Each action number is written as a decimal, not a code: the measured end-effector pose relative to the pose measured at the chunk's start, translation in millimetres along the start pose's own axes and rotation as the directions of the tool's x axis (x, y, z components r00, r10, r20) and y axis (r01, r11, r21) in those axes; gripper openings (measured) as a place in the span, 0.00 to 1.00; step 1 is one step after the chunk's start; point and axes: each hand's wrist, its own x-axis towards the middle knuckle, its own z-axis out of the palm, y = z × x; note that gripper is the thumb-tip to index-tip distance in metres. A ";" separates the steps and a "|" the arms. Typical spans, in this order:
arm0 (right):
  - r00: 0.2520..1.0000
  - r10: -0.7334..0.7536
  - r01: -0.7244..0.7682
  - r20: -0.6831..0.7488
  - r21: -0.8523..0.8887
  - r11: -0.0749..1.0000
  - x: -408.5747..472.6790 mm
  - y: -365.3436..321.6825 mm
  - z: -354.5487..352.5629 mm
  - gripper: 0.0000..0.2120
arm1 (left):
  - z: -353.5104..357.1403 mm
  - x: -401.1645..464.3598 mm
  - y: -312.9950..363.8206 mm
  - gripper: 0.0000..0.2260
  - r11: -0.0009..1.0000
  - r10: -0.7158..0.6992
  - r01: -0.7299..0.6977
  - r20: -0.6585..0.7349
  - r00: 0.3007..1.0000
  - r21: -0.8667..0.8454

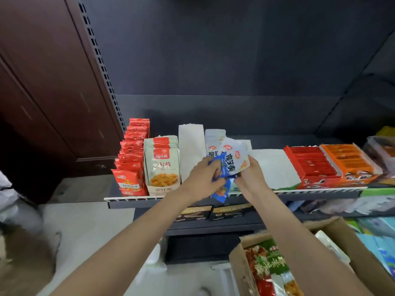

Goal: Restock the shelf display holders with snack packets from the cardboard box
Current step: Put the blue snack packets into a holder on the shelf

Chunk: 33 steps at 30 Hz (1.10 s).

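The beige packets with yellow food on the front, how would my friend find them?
Look at the shelf, left end. The beige packets stand second from the left, between red packets and a white holder. Only they show yellow strips under a red label.

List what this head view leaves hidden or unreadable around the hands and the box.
- Blue-and-white packets: exact count hidden; they overlap, under the left hand and right hand.
- Cardboard box: cut off by the bottom edge, partly behind the right forearm.
- Lower-shelf labels: blurred.

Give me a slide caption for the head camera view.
Both hands hold blue-and-white snack packets above the shelf.
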 end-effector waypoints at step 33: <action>0.987 -0.060 0.123 0.151 -0.450 0.884 121.1 -6.9 -22.2 0.10 | -45.4 108.5 -25.3 0.11 0.994 -0.048 0.066 -0.190 0.981 0.089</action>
